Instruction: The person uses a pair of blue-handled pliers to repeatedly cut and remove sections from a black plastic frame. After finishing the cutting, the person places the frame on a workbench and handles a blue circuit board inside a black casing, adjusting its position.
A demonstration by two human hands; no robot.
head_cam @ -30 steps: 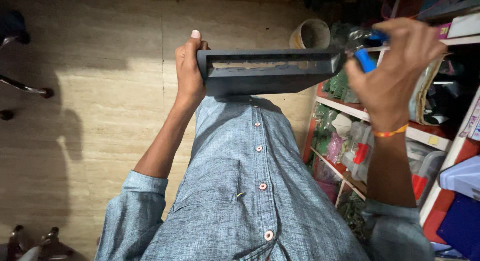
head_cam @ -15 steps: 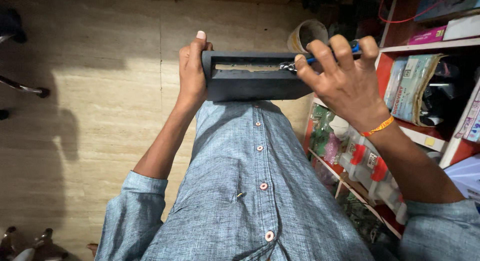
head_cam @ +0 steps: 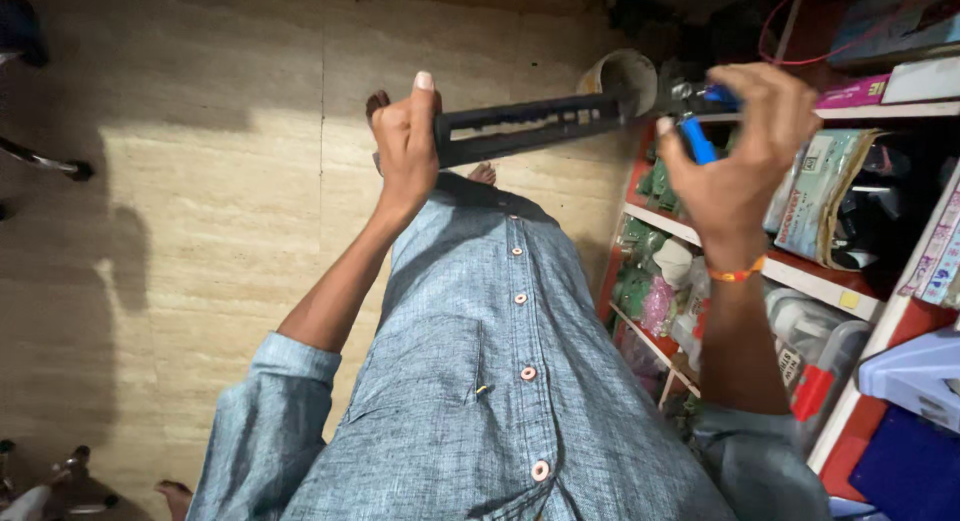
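My left hand (head_cam: pixel 405 146) grips the left end of a flat black rectangular device (head_cam: pixel 530 126), held edge-on in front of my chest so its slotted side faces me. My right hand (head_cam: pixel 740 146) is closed on blue-handled pliers (head_cam: pixel 695 111) whose metal jaws meet the device's right end. An orange band circles my right wrist. Below the hands hangs my blue-grey buttoned shirt (head_cam: pixel 500 381).
A red shelf unit (head_cam: pixel 790 271) on the right holds packets, bottles and plastic boxes. A round bucket (head_cam: pixel 620 76) stands on the pale tiled floor (head_cam: pixel 200 211) behind the device. Chair legs (head_cam: pixel 45 161) show at the left edge. A blue stool (head_cam: pixel 915 371) sits lower right.
The device has tipped from showing its broad face to lying edge-on. My right hand with the pliers has shifted right to the device's end.
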